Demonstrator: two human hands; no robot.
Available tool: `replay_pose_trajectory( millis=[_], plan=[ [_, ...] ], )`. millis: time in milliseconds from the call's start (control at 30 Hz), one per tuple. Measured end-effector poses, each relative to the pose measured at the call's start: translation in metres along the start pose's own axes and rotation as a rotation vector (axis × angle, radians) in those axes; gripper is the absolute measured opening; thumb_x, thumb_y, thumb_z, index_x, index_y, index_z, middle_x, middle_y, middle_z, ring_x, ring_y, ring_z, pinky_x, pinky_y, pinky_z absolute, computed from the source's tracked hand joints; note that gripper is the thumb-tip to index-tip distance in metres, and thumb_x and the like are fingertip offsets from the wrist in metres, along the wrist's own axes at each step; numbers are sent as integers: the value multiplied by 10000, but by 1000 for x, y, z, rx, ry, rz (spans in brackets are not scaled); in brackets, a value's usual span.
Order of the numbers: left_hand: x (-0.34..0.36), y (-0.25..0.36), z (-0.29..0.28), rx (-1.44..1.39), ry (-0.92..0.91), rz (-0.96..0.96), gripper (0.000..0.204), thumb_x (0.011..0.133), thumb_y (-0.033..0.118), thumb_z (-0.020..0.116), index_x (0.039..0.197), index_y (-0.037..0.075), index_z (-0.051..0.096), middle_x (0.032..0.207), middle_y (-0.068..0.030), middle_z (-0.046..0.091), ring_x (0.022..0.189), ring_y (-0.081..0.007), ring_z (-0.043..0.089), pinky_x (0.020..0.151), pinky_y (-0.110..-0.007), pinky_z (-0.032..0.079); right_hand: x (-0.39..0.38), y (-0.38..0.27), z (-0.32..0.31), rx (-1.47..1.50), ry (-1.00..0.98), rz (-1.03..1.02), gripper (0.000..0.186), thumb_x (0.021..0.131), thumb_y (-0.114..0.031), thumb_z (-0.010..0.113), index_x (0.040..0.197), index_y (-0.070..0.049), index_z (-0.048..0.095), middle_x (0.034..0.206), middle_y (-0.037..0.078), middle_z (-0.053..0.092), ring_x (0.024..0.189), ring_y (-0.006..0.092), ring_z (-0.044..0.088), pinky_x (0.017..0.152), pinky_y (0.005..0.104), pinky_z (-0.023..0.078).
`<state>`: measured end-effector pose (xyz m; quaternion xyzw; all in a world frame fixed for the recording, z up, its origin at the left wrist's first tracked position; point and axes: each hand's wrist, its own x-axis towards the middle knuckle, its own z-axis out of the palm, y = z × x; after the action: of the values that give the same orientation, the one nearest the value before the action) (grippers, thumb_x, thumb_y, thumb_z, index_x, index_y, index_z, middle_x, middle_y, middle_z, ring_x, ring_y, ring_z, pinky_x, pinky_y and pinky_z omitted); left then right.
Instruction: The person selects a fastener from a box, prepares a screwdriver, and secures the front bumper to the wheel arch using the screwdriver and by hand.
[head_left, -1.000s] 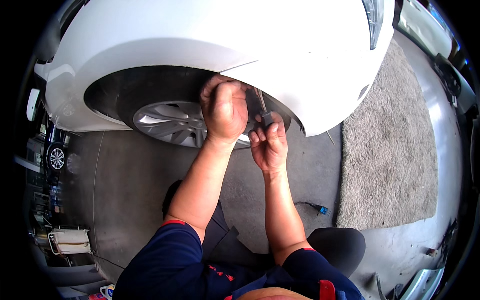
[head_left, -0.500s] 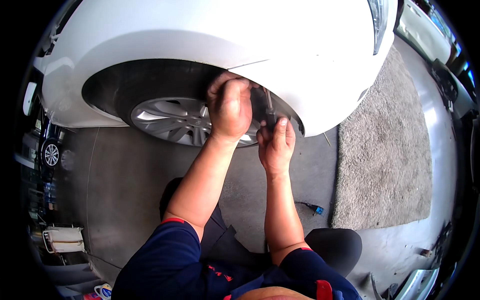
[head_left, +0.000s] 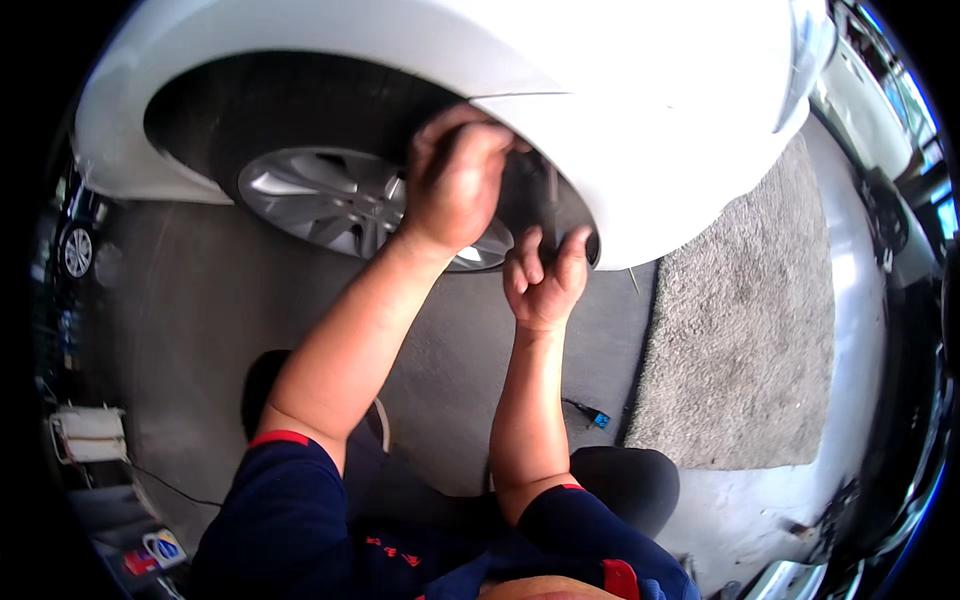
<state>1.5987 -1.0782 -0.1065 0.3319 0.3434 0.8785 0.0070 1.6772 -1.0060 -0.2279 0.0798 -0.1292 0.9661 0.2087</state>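
Observation:
A white car (head_left: pixel 620 90) fills the top, with a silver alloy wheel (head_left: pixel 330 200) in its dark wheel arch. My left hand (head_left: pixel 455 175) is curled at the edge of the arch where fender meets bumper; what it grips is hidden. Just right of it, my right hand (head_left: pixel 545 275) holds the dark handle of a screwdriver (head_left: pixel 551 205), whose shaft points up into the arch behind the bumper edge.
A grey mat (head_left: pixel 750 320) lies on the concrete floor to the right. A small blue-tipped object (head_left: pixel 597 418) lies on the floor by my right forearm. A white container (head_left: pixel 90 435) stands at the far left. Another vehicle's edge shows at right.
The view has shifted so the car sits higher and larger in the picture. Both hands stay at the arch edge; my right hand's fingers have spread around the screwdriver handle.

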Motion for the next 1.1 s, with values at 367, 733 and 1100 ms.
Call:
replay_pose_trajectory(
  millis=[367, 733, 1100],
  plan=[
    [-2, 9, -8, 332, -81, -64, 190, 915, 114, 570, 954, -17, 701, 872, -76, 717, 807, -135, 666, 753, -262, 532, 6, -7, 9, 86, -49, -21, 345, 1036, -317, 523, 1212, -24, 567, 998, 6, 639, 605, 55, 430, 476, 170, 369],
    [-2, 27, -15, 270, -172, -238, 297, 921, 143, 535, 1118, 1, 707, 912, -175, 737, 823, -212, 718, 800, -332, 570, -4, -16, -26, -68, -146, -83, 261, 1043, -187, 447, 1062, 38, 578, 958, 82, 579, 823, 153, 564, 761, 292, 521],
    [-20, 24, -5, 219, 60, -213, 330, 954, 156, 483, 1172, 19, 690, 1025, -190, 727, 927, -285, 716, 870, -380, 560, -28, -19, -8, -649, 189, -146, 339, 1054, -235, 423, 1184, 48, 557, 1090, 115, 614, 949, 202, 610, 902, 354, 514]
  ],
)
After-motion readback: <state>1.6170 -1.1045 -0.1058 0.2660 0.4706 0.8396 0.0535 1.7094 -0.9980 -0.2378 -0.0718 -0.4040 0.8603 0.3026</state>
